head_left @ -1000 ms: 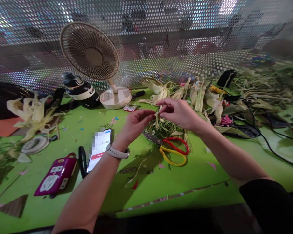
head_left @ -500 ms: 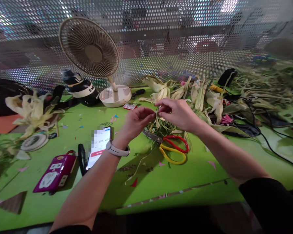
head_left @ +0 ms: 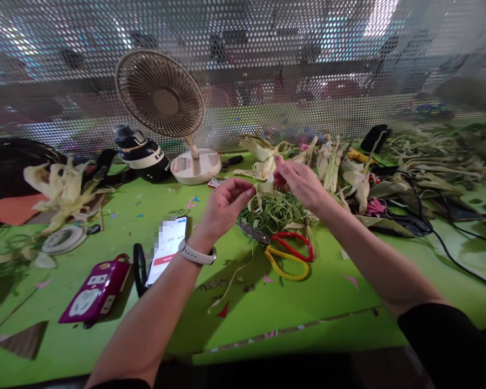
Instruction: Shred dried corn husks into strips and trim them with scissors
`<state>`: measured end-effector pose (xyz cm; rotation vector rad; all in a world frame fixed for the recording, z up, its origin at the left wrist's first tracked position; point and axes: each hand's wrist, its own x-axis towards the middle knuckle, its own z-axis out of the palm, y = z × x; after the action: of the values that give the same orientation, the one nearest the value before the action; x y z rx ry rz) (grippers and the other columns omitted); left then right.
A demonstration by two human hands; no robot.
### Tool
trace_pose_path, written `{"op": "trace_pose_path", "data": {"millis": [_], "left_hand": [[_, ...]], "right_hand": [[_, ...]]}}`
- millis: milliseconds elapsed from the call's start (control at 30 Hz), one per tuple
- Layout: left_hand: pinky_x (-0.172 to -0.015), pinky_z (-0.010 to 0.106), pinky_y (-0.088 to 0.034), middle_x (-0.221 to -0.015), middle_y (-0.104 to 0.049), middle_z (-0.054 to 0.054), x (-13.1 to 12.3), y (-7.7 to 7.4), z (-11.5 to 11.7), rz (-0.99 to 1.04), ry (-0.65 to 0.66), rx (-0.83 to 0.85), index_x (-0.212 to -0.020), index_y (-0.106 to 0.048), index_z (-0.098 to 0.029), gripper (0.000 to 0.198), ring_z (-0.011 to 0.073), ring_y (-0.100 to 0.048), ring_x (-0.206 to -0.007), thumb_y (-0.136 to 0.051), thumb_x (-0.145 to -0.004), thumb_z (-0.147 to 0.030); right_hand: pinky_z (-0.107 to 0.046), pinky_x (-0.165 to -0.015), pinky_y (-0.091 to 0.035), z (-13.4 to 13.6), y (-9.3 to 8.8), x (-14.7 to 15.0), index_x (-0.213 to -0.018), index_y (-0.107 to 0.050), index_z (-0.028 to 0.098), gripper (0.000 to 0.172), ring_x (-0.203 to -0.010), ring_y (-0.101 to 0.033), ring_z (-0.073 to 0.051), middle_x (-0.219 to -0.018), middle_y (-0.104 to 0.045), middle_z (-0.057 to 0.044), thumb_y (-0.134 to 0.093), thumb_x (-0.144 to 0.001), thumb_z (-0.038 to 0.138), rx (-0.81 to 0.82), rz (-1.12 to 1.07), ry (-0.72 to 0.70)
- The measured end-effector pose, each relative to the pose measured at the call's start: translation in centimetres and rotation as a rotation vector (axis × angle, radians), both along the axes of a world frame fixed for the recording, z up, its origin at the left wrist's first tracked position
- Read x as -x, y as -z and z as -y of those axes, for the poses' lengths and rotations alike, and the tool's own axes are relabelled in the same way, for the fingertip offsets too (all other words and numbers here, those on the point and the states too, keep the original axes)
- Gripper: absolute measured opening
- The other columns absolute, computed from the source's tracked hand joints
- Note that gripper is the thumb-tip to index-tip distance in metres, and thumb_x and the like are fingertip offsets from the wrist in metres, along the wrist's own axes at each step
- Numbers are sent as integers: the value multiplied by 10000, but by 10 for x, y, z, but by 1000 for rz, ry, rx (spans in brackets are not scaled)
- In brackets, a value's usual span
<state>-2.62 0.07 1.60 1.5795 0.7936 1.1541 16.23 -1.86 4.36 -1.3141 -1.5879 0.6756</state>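
My left hand point(head_left: 228, 209), with a pale watch band on its wrist, pinches the end of a pale strip of corn husk point(head_left: 265, 189) between thumb and fingertips. My right hand point(head_left: 299, 182) is raised just to the right, its fingers drawn together; what they hold, if anything, is hidden. Below both hands lies a tangled heap of thin green strands point(head_left: 281, 209). Scissors point(head_left: 269, 240) with one red and one yellow handle rest on the table in front of the heap, blades toward the upper left.
Dried corn husks point(head_left: 332, 167) lie behind and right of my hands, near a black cable point(head_left: 441, 237). On the left are a phone point(head_left: 168, 243), a purple case point(head_left: 95, 289), a fan point(head_left: 166, 102), a bottle point(head_left: 143, 156) and a roll of tape point(head_left: 65, 239). A perforated metal screen point(head_left: 247, 81) stands behind.
My hands have moved apart from their close pinch; the right one has turned upward. A wider piece of husk now shows at my left fingertips. The view has shifted slightly.
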Motion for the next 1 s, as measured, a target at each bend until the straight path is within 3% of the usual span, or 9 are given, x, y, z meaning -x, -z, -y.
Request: {"op": "trace_pose_path", "data": {"millis": [67, 133, 300, 467, 567, 667, 800, 1000], "left_hand": [[-652, 227, -486, -762, -663, 9, 0, -1, 1, 35, -6, 4, -838, -625, -175, 271, 103, -602, -696, -740, -705, -381], [-689, 234, -491, -780, -665, 11, -1, -1, 2, 44, 3, -4, -840, -627, -175, 244, 105, -607, -723, -733, -719, -358], [-889, 303, -481, -1036, -681, 68, -4, -3, 6, 48, 43, -29, -843, -624, -178, 197, 153, -617, -980, -709, -746, -327], [-884, 312, -489, -1068, -679, 63, -6, -2, 7, 62, -48, 28, -833, -625, -188, 166, 148, -614, -956, -701, -745, -306], [-809, 266, -497, -937, -681, 35, -5, -2, 7, 79, -42, 47, -841, -633, -188, 163, 118, -614, -847, -703, -736, -291], [-652, 232, -492, -786, -650, 16, -2, -4, 9, 37, 46, 137, -820, -615, -186, 139, 111, -602, -728, -666, -754, -297], [-536, 209, -451, -709, -612, -6, -2, -6, 12, 55, 170, 216, -792, -564, -195, 127, 110, -604, -659, -594, -803, -318], [-406, 201, -340, -542, -562, -32, -10, -9, 18, 5, 90, 131, -654, -503, -188, 345, 60, -479, -433, -608, -804, -480]], "right_hand": [[-242, -499, -404, -1, 4, 5, -621, -483, 181, 538, -534, -454, -97, -598, -489, 3, -382, -878, 643, 89, -86, -135], [-236, -484, -417, -1, 9, 11, -655, -471, 190, 492, -527, -450, -93, -596, -447, 26, -433, -862, 635, 69, -187, -184], [-234, -481, -352, 2, 16, 21, -763, -497, 209, 300, -521, -386, -89, -610, -400, 45, -498, -899, 476, -68, -205, -38], [-251, -517, -308, 2, 17, 20, -769, -500, 218, 236, -550, -348, -101, -618, -354, 42, -493, -915, 402, -272, -159, 116], [-254, -519, -304, 2, 18, 19, -784, -504, 216, 208, -553, -341, -100, -655, -389, 34, -504, -908, 383, -346, -186, 154], [-256, -512, -302, 2, 20, 19, -792, -506, 222, 209, -543, -332, -103, -641, -385, 35, -493, -908, 396, -344, -174, 166], [-255, -514, -306, 5, 22, 23, -799, -529, 219, 218, -552, -354, -103, -626, -397, 37, -501, -904, 409, -330, -129, 86], [-255, -514, -322, 10, 20, 26, -803, -544, 220, 213, -558, -368, -108, -634, -427, 27, -511, -901, 406, -303, -115, 42]]}}
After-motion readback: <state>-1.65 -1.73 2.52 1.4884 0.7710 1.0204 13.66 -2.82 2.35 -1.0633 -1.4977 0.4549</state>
